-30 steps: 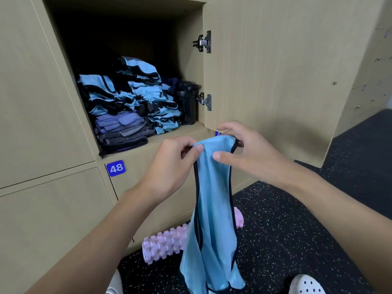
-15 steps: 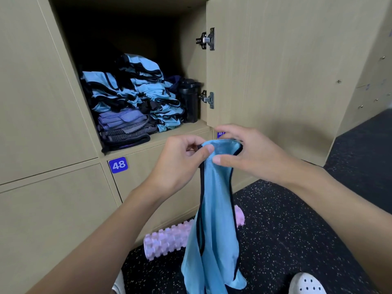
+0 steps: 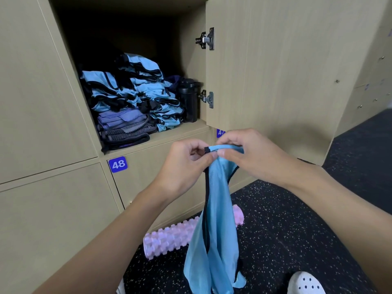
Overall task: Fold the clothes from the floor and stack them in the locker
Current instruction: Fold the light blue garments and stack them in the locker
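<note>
Pile in locker (image 3: 131, 98): up and to the left of both grips, on the shelf. Blue tops lie folded over purple and grey ones. I think the new one goes on top here.
Pink roller (image 3: 169, 238): on the floor, below the grips, partly behind the hanging cloth.
Left grip (image 3: 186, 164): thumb and finger pinch the dark trim at the top edge of the blue top.
Blue top (image 3: 216, 219): hangs down from both grips, bunched and twisted. It looks thin and slippery, so hold tight.
Right grip (image 3: 250, 155): just beside the left grip, pinching the same top edge. It may be best to slide the grips apart so the cloth opens flat, then match the edges.
Door (image 3: 275, 71): open, behind the right grip.
</note>
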Demonstrator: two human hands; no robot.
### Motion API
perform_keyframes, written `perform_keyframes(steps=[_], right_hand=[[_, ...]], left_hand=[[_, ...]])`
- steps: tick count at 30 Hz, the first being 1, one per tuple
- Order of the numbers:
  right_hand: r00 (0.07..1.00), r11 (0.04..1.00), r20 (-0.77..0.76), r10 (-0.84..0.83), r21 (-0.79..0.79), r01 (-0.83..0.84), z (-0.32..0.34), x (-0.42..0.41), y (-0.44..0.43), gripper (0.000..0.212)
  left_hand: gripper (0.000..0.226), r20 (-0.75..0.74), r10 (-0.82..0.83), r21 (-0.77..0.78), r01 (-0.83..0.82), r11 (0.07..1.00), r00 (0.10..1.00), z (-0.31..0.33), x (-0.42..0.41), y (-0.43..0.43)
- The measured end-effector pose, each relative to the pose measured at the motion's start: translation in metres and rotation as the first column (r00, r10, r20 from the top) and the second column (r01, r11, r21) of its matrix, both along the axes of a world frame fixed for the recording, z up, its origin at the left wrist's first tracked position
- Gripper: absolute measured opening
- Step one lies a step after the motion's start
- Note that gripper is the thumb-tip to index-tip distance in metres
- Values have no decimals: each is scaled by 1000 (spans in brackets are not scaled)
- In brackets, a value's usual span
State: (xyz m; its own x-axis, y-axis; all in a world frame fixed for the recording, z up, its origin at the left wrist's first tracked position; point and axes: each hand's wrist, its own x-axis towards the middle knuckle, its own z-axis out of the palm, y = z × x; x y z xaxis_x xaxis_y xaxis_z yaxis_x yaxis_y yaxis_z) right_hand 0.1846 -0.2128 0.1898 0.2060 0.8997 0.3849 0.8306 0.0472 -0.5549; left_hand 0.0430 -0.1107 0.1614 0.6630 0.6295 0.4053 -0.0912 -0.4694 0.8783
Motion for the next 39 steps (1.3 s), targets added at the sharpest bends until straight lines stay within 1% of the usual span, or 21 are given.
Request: perform_keyframes(steps=[2, 4, 6, 8, 10, 11, 15, 17, 19, 20, 22, 24, 26, 29, 33, 36, 37, 39], right_hand=[[999, 998, 10, -42, 45, 41, 0, -2, 2, 12], [996, 993, 26, -86, 89, 83, 0, -3, 3, 14], [992, 981, 23, -126, 153, 121, 2, -3, 2, 14], [984, 960, -13, -178, 217, 177, 5, 0, 0, 13], [972, 935, -43, -233, 265, 236, 7, 5, -2, 14], [966, 922, -58, -252, 288, 258, 8, 8, -2, 15], [931, 872, -101, -351, 326, 364, 10, 18, -4, 17], [907, 841, -108, -406, 343, 417, 11, 23, -5, 20], [899, 823, -135, -417, 364, 437, 14, 27, -7, 23], [903, 827, -146, -404, 364, 429, 16, 27, -9, 24], [921, 856, -145, -361, 340, 389, 21, 26, -12, 29], [935, 879, -122, -334, 318, 356, 23, 26, -15, 38], [920, 853, -131, -370, 345, 392, 23, 30, -15, 41], [872, 778, -198, -447, 395, 488, 17, 42, -14, 38], [812, 744, -168, -560, 330, 581, 3, 55, -15, 32], [774, 717, -184, -606, 296, 631, 1, 58, -17, 40], [779, 727, -177, -602, 282, 626, 1, 58, -17, 41], [835, 801, -146, -531, 234, 550, 0, 54, -15, 37]], left_hand=[[12, -10, -21, -35, 21, 999, 1000, -2, 2, -1], [4, -64, -77, -63, 73, 995, 995, -8, 4, -1], [13, -127, -109, -62, 102, 993, 986, -18, 6, -1], [22, -176, -116, -60, 107, 992, 977, -25, 7, 2], [15, -211, -97, -42, 91, 995, 973, -29, 6, 6], [16, -232, -85, -27, 81, 996, 969, -31, 5, 7], [37, -378, -56, 86, 95, 992, 924, -38, 0, 9], [42, -452, 16, 189, 79, 979, 892, -41, -4, 14], [41, -497, 114, 316, 57, 947, 860, -40, -9, 19], [40, -499, 153, 355, 40, 934, 853, -39, -11, 21], [36, -488, 210, 376, -13, 927, 847, -38, -14, 27], [24, -490, 259, 388, -58, 920, 833, -40, -18, 34], [11, -521, 300, 412, -73, 908, 799, -43, -22, 43], [11, -561, 361, 440, -101, 892, 745, -45, -28, 51], [11, -523, 364, 438, -124, 890, 770, -43, -32, 56], [11, -497, 400, 432, -180, 884, 770, -40, -35, 57], [11, -473, 408, 419, -208, 884, 781, -39, -36, 55], [14, -420, 391, 356, -248, 901, 819, -33, -34, 49]])
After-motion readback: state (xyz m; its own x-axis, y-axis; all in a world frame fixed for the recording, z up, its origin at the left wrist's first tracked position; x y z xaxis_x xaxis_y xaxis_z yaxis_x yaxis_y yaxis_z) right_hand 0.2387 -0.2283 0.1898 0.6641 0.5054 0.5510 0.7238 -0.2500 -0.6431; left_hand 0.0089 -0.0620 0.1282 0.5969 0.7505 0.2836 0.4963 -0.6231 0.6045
